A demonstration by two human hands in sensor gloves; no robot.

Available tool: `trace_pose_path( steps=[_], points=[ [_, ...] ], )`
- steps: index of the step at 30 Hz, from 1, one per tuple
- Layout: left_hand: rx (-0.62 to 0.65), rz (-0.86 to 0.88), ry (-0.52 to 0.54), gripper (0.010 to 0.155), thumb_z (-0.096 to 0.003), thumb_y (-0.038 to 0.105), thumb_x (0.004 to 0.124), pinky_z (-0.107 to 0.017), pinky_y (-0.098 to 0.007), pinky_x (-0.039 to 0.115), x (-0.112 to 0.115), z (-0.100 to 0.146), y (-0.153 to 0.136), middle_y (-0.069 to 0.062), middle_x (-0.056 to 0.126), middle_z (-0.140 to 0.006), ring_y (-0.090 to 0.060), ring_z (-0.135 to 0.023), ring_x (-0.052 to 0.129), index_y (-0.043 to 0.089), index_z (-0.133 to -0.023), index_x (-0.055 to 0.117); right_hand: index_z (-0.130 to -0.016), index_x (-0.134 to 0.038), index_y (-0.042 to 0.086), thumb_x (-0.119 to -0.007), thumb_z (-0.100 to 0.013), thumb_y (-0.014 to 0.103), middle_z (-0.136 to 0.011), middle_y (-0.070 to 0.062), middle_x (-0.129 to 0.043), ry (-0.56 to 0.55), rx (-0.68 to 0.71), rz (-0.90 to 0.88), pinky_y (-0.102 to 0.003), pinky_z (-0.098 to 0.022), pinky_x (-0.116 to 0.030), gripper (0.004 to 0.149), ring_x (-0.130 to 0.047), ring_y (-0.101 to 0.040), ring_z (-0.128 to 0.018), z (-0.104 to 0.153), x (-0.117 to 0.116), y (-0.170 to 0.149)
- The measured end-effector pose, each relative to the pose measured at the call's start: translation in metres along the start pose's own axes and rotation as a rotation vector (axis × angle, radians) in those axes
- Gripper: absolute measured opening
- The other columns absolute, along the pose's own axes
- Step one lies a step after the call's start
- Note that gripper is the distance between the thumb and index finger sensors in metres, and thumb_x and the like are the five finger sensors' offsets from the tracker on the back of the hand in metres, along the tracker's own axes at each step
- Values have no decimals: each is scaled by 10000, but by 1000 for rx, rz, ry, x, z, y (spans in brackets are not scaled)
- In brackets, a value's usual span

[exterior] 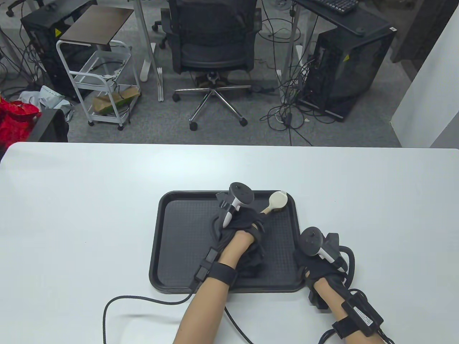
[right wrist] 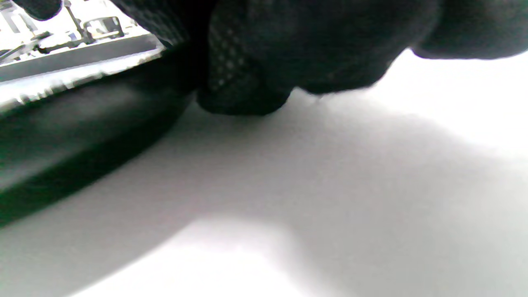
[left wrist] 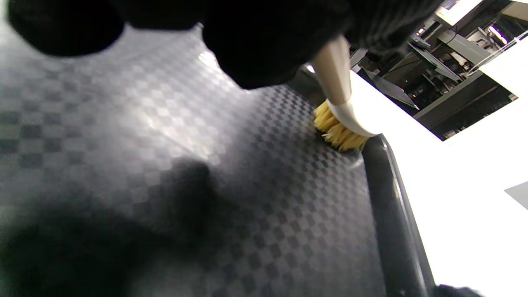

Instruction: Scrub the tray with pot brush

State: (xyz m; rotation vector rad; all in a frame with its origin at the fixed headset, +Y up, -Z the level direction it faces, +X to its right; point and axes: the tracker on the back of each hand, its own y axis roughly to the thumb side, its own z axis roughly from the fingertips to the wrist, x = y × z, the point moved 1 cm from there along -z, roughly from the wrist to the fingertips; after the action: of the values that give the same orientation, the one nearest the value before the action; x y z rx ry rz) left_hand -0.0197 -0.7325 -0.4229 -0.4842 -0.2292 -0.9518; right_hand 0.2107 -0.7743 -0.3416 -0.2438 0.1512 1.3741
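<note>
The left hand (exterior: 244, 229) has its grip curled round the pale handle of the pot brush (exterior: 275, 202), whose yellow bristles (left wrist: 339, 131) press on the checkered floor of the black tray (exterior: 179, 251) at its far right corner, just beside the raised rim. The right hand (exterior: 315, 265) sits at the tray's near right corner, its fingers (right wrist: 243, 82) against the rim and down on the white table (exterior: 71, 215); whether its grip clamps the rim or only rests there cannot be told. The tray lies flat near the table's front edge.
</note>
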Motion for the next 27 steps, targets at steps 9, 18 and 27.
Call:
trace_pose_path(
  steps=[9,18,27],
  points=[
    [-34,40,4,631,-408,553,767,-369,-480,851,-11,1,-24,31,1001,-433,-145,-110,930,88,-832,798,-963,-555,55,-728,-479,367,-387,-32,-980,-4,-4,11,-453,-230,-830,602,-944,-231,-118,0,0,1],
    [-69,59,17,629,-408,550,770,-368,-483,849,-30,5,-52,25,1003,-429,-149,-107,929,84,-829,803,-963,-555,53,-728,-479,366,-387,-33,-980,-4,-5,12,-453,-230,-830,602,-944,-232,-119,1,0,1],
    [-95,57,63,631,-411,552,768,-364,-481,851,-54,14,-91,24,1007,-423,-149,-102,930,80,-829,805,-963,-555,54,-727,-479,367,-388,-32,-980,-4,-5,14,-454,-229,-830,601,-944,-232,-119,1,0,2]
  ],
)
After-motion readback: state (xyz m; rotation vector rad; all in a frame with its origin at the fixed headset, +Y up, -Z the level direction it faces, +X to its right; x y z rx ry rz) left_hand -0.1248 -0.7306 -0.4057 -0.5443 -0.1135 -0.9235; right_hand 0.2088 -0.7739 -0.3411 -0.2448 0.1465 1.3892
